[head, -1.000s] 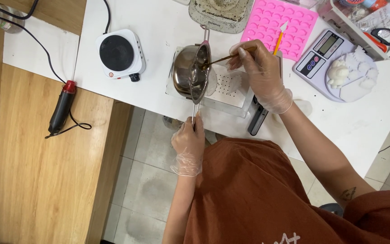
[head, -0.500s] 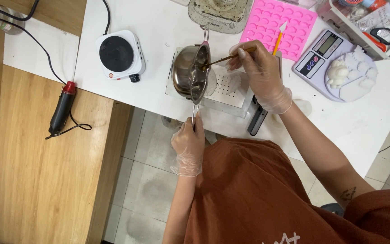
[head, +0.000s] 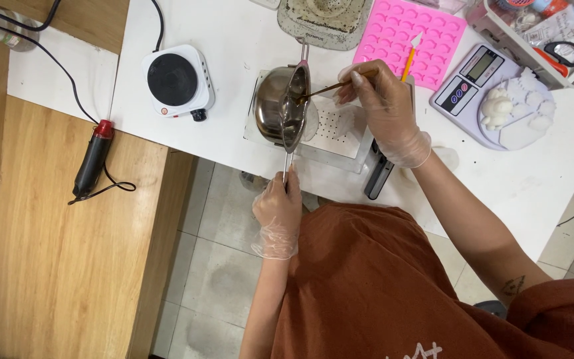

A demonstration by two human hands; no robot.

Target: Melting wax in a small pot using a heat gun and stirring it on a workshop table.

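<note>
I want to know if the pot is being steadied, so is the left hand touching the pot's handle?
Touching. The head view shows the gloved left hand closed around the near end of the pot's handle, no gap visible.

A small white hot plate point(head: 178, 81) with a black round top is sitting near the desk's point(head: 234, 40) left edge. A pink silicone mould point(head: 410, 36) is lying at the far edge, a digital scale point(head: 493, 93) is resting towards the right, and a black heat gun point(head: 91, 159) is lying on the wooden surface point(head: 61, 266) alongside.
</note>
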